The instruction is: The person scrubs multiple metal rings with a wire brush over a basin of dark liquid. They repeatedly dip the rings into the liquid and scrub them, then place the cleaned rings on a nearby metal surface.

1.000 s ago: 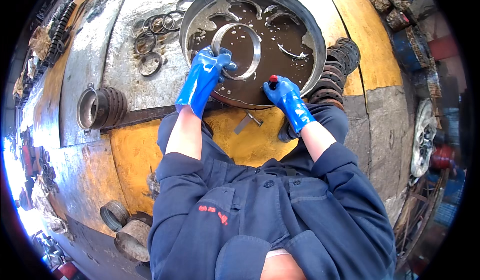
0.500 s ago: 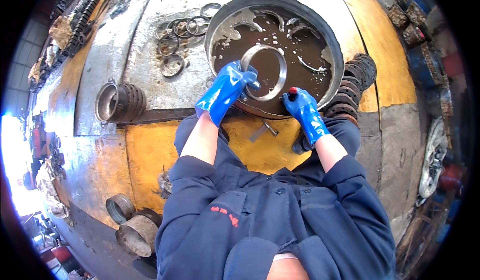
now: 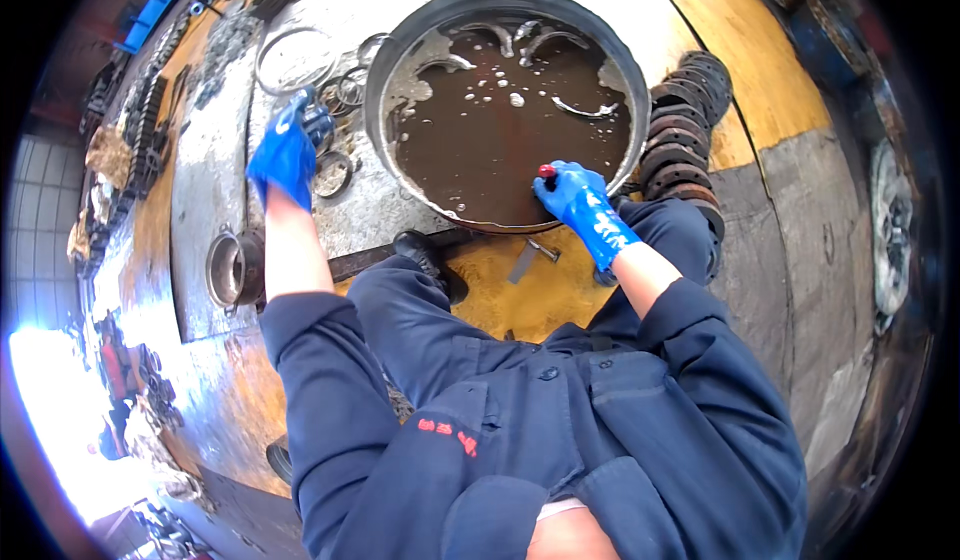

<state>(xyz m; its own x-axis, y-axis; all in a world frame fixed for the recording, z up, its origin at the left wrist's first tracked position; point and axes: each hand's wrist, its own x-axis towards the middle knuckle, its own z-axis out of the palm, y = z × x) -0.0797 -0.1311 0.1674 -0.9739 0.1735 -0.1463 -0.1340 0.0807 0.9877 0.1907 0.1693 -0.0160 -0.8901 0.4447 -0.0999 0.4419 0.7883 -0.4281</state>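
Observation:
My left hand (image 3: 285,155), in a blue rubber glove, reaches out to the far left over the floor sheet. Its fingers are closed at the near edge of a large thin metal ring (image 3: 262,58). Over the near right rim of a round basin (image 3: 374,90), my right hand (image 3: 578,198), gloved in the same blue, grips a tool with a red end (image 3: 547,171). The rest of that tool is hidden by the fist. Dark liquid (image 3: 480,150) with pale foam fills the basin, and curved metal edges (image 3: 585,110) break its surface.
Several smaller rings (image 3: 332,173) lie left of the basin. A perforated cylinder (image 3: 236,268) stands nearer me on that side. Stacked brown slotted discs (image 3: 683,150) lean along the basin's right. A small metal tool (image 3: 541,250) lies on the yellow floor between my legs.
My left hand has carried the metal ring from above the basin to the far left, low over the floor. My right hand keeps its grip near the basin rim. The view has shifted.

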